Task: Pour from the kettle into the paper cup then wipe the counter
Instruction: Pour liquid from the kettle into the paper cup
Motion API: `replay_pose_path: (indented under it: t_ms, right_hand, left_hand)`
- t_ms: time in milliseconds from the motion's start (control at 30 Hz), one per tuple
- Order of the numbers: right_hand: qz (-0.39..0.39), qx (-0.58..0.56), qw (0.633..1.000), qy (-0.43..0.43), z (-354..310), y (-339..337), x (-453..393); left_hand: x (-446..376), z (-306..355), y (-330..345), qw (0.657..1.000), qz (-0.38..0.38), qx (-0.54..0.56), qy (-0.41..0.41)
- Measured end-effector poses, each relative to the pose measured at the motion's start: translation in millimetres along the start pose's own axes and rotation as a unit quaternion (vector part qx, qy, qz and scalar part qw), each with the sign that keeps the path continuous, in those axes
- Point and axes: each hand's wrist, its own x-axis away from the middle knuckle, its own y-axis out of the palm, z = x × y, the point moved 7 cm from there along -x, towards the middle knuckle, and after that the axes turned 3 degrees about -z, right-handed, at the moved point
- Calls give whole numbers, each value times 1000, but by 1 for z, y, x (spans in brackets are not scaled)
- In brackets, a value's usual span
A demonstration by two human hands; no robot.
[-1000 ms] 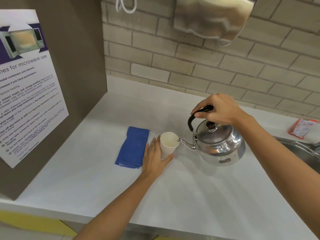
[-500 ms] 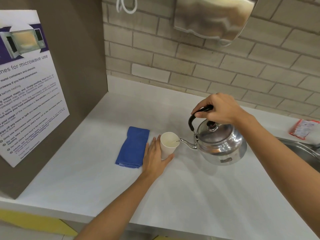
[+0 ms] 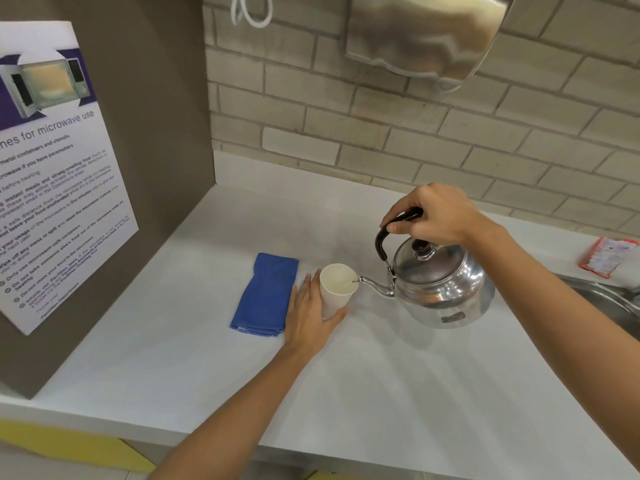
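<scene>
I see my right hand (image 3: 436, 216) wrapped tight around the black curved handle (image 3: 388, 237) of the shiny round metal kettle (image 3: 440, 289). The fingers are curled shut over the top of the handle, and the thumb tip shows on the near side. The kettle is tipped to the left, and its thin spout (image 3: 372, 284) reaches just over the rim of the small white paper cup (image 3: 336, 289). I can see a thin bit of water at the spout tip, going into the cup.

My left hand (image 3: 310, 317) is cupped against the left side of the cup. The fingers are straight and close together, lying along the cup's far left side, and the thumb bends around the front near the bottom. The hand touches the cup but does not squeeze all the way around it.

The cup stands upright on the white counter (image 3: 381, 393). A folded blue cloth (image 3: 266, 296) lies flat just to the left of my left hand. A red and white packet (image 3: 607, 256) lies far off to the right, by the edge of a metal sink (image 3: 606, 299).
</scene>
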Motion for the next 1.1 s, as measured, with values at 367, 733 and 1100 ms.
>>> replay_pose_path:
  t_ms: [367,733,1100]
  right_hand:
    - [-8,6,1000,2,-2,0,-4]
    - [-18,12,1000,0,-4,-1,-5]
    - [-26,14,1000,8,-6,-4,-4]
  left_hand:
    - [-1,-1,2,1000,2,-1,10]
    - [-1,0,0,1000,13,-11,19]
    - [-2,2,-2,998,15,-46,27]
